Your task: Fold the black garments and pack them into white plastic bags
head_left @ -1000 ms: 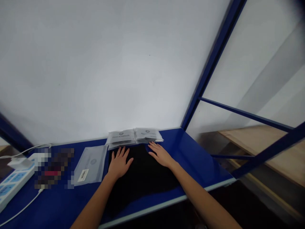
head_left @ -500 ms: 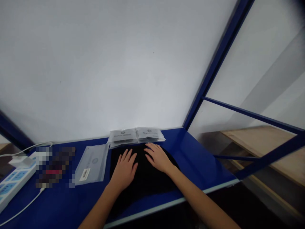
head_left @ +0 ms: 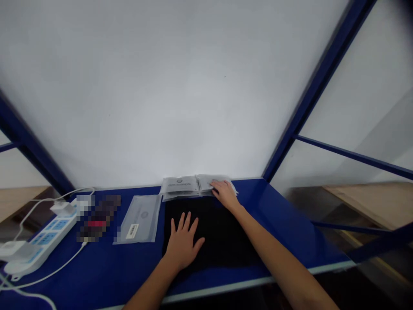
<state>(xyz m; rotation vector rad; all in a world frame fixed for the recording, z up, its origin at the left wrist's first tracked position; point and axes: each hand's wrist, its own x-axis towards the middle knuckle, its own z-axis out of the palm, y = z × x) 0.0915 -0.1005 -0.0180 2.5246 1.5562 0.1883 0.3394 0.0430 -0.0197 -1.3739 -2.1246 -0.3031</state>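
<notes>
My left hand [head_left: 183, 241] lies flat with spread fingers on a black cloth [head_left: 222, 232] that is spread over the blue table [head_left: 277, 228]. My right hand [head_left: 225, 193] reaches to the back of the table and rests its fingers on the right-hand grey packet [head_left: 215, 183] of a small stack by the wall. A second grey packet [head_left: 179, 186] with printed lettering lies just left of it.
A flat clear plastic bag [head_left: 139, 218] with a white label lies left of the cloth. Further left are a blurred-out object [head_left: 97, 217] and a white power strip [head_left: 41, 237] with plugs and cables. Blue frame posts [head_left: 309, 99] stand at the right and left; a white wall is behind.
My right hand has moved from the cloth back onto the right grey packet. My left hand has slid nearer to me on the cloth. The view has shifted left.
</notes>
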